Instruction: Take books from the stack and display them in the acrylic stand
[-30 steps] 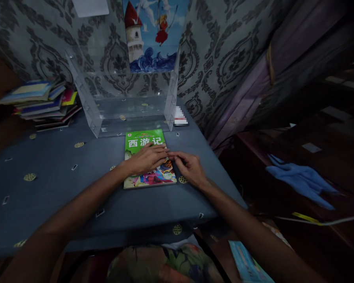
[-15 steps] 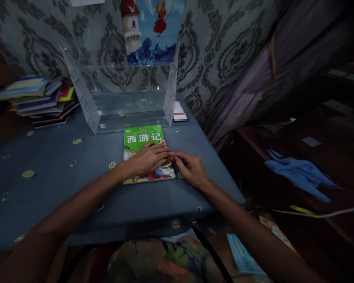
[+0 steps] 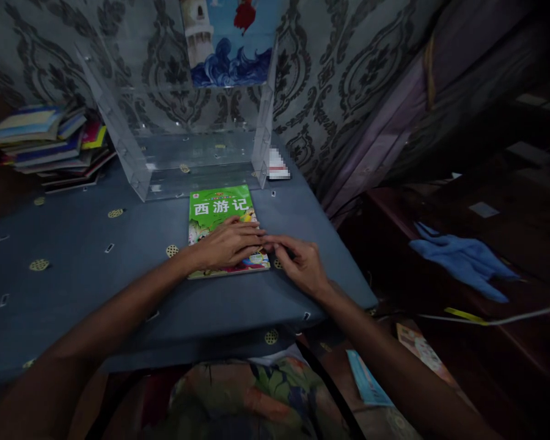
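A green picture book (image 3: 222, 195) with large white Chinese characters lies closed on the cloth-covered table (image 3: 132, 269). Across its lower cover rests my left hand (image 3: 231, 241), laid flat with the fingers stretched toward the book's right edge. My right hand (image 3: 300, 260) is at that edge, its fingers bent and drawn together in a pinch. The fingertips of both hands meet there, so what the right fingers hold, if anything, is hidden. Just behind the book stands a clear plastic rack (image 3: 197, 174).
A picture with blue waves (image 3: 231, 58) stands high in the rack. Stacked books (image 3: 50, 143) sit at the table's left. A small blurred white item (image 3: 278, 165) lies right of the rack. A blue cloth (image 3: 462, 256) and a yellow-marked cable (image 3: 467, 315) are off the table's right side.
The camera view has shifted slightly, so the table and rack appear a little higher and further left. Both hands keep nearly the same pose at the book, which stays closed.
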Action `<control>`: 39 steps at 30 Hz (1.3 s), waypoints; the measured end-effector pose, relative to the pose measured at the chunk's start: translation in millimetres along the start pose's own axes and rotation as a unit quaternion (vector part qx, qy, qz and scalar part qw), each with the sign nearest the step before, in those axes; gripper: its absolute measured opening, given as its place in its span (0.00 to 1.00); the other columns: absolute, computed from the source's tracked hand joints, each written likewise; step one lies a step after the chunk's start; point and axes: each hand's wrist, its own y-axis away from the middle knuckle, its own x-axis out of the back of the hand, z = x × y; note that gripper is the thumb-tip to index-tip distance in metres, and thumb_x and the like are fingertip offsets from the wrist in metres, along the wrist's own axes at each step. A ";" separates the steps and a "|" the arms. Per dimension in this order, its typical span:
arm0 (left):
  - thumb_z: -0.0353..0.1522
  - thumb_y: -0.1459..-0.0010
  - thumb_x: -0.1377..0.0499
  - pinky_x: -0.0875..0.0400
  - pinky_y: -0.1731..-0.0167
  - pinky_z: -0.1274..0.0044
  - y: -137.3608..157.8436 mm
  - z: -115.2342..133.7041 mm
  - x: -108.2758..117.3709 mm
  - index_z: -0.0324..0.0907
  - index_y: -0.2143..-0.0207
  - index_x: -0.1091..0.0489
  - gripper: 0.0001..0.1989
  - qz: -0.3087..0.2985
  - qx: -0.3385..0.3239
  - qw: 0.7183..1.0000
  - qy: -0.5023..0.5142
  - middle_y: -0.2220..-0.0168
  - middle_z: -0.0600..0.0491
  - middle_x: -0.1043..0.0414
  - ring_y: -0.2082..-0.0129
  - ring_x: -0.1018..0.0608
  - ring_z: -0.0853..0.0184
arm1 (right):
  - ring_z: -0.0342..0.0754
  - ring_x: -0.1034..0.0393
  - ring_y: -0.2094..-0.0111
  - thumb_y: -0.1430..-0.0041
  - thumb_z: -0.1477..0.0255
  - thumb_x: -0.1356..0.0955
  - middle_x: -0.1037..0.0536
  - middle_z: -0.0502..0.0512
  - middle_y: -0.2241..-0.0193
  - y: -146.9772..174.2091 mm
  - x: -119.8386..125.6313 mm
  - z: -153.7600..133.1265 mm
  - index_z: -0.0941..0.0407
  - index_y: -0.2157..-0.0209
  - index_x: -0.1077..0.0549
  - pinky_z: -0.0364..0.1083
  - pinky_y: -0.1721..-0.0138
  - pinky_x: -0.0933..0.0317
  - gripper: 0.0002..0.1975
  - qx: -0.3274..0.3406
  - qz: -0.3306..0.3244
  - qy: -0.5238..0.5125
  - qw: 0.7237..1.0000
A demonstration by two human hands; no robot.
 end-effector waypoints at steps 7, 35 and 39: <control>0.36 0.28 0.51 0.45 0.35 0.61 1.5 4.8 1.7 0.46 0.44 0.29 0.17 -0.004 -0.018 1.000 0.003 0.41 0.50 0.27 0.35 0.33 0.61 | 0.46 0.20 0.66 0.35 0.73 0.38 0.15 0.50 0.66 5.8 0.5 -2.7 0.51 0.54 0.20 0.45 0.59 0.27 0.16 0.008 -0.005 -0.008 1.000; 0.32 0.29 0.50 0.44 0.35 0.59 15.7 29.6 -2.5 0.43 0.42 0.31 0.17 0.017 -0.050 0.998 -0.023 0.41 0.48 0.27 0.36 0.31 0.60 | 0.45 0.19 0.67 0.35 0.77 0.36 0.15 0.51 0.64 24.0 4.8 -6.3 0.52 0.52 0.22 0.44 0.61 0.26 0.15 0.079 0.012 0.033 0.996; 0.32 0.28 0.53 0.42 0.36 0.61 24.8 50.1 -9.8 0.40 0.42 0.31 0.18 0.011 -0.007 0.995 -0.103 0.40 0.46 0.29 0.36 0.31 0.60 | 0.45 0.19 0.66 0.34 0.77 0.36 0.15 0.51 0.64 26.4 5.9 -7.5 0.52 0.52 0.22 0.43 0.62 0.26 0.15 0.080 0.002 0.038 0.996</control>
